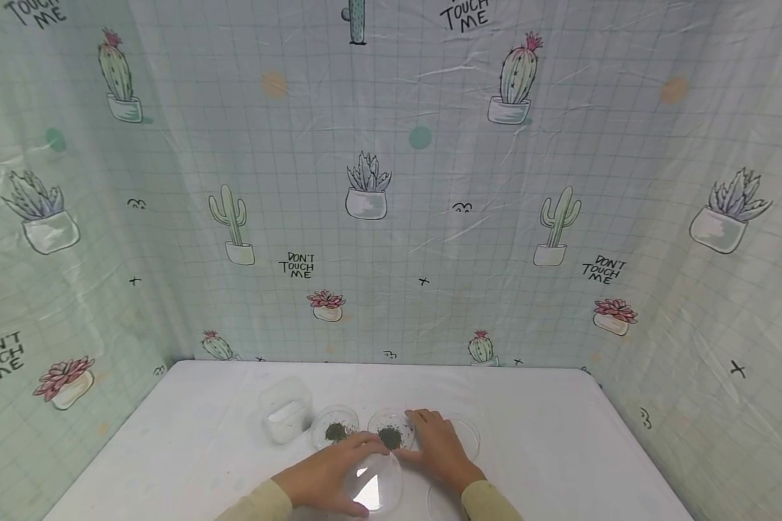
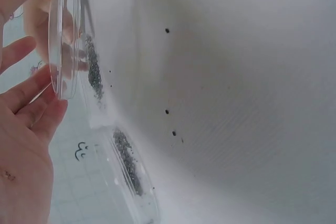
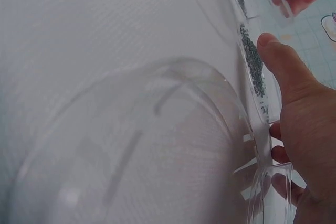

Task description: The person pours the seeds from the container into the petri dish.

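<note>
My left hand [image 1: 326, 472] grips a clear round petri dish lid [image 1: 381, 488] at its edge, tilted above the table, thumb at the near side and fingers at the far side. Right beside it, my right hand [image 1: 444, 450] holds the right side of a clear petri dish [image 1: 383, 417] on the table, thumb near and fingers at the far rim. Dark granules [image 1: 389, 437] lie heaped in that dish. In the left wrist view the fingers [image 2: 50, 121] lie at the lid's rim. In the right wrist view the thumb [image 3: 286, 64] is close to the granules.
A second petri dish [image 1: 347, 414] with dark granules stands to the left, beside a translucent plastic tub [image 1: 297, 388]. Clear round dish parts lie at right [image 1: 474, 435] and in front [image 1: 434, 501]. Several dark specks [image 2: 167, 112] dot the white table [image 1: 189, 434]. Patterned curtains hang behind and at both sides.
</note>
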`<state>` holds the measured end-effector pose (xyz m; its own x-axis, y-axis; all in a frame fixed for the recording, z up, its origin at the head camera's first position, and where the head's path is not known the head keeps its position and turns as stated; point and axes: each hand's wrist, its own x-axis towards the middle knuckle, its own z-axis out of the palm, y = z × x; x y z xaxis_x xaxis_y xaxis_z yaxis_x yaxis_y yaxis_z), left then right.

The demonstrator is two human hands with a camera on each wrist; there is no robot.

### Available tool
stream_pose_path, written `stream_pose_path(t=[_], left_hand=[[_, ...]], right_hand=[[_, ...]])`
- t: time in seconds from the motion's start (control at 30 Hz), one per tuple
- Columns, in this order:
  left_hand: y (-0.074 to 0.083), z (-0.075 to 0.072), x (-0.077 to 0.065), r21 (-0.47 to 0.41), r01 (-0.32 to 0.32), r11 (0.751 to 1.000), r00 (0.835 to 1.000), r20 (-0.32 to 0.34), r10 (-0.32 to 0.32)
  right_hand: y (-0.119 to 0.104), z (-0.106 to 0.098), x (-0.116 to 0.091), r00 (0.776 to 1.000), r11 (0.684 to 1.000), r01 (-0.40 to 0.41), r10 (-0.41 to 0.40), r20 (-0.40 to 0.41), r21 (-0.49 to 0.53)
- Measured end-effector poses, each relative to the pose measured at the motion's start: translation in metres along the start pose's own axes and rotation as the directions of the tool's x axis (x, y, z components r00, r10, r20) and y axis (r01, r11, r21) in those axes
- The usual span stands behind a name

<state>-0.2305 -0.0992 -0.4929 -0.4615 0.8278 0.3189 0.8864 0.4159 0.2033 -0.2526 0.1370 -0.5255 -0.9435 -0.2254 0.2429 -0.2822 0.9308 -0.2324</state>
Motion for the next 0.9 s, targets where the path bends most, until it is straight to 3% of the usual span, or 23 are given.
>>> stream_pose_path(t=[0.13, 0.37, 0.5, 0.7, 0.9], left_hand=[[-0.001, -0.004, 0.002, -0.005, 0.027, 1.0, 0.999, -0.022, -0.028], [-0.004, -0.009, 0.007, 0.048, 0.038, 0.998, 0.996, -0.086, -0.034], [-0.005, -0.01, 0.009, 0.044, 0.077, 0.996, 0.991, -0.114, -0.071], [-0.008, -0.008, 0.013, 0.024, 0.116, 0.993, 0.988, -0.104, -0.113], [-0.009, -0.007, 0.018, 0.056, 0.128, 0.99, 0.987, -0.11, -0.121]], right_hand=[[0.0, 0.0, 0.0, 1.0, 1.0, 0.007, -0.007, -0.002, -0.026], [0.002, -0.002, 0.0, 1.0, 1.0, -0.006, 0.006, 0.011, 0.02], [0.002, -0.006, 0.0, 1.0, 0.999, 0.017, -0.017, -0.003, 0.036], [0.005, -0.009, -0.001, 0.999, 0.999, 0.033, -0.031, -0.041, 0.041], [0.007, -0.012, -0.002, 0.997, 0.997, 0.049, -0.045, -0.064, 0.062]])
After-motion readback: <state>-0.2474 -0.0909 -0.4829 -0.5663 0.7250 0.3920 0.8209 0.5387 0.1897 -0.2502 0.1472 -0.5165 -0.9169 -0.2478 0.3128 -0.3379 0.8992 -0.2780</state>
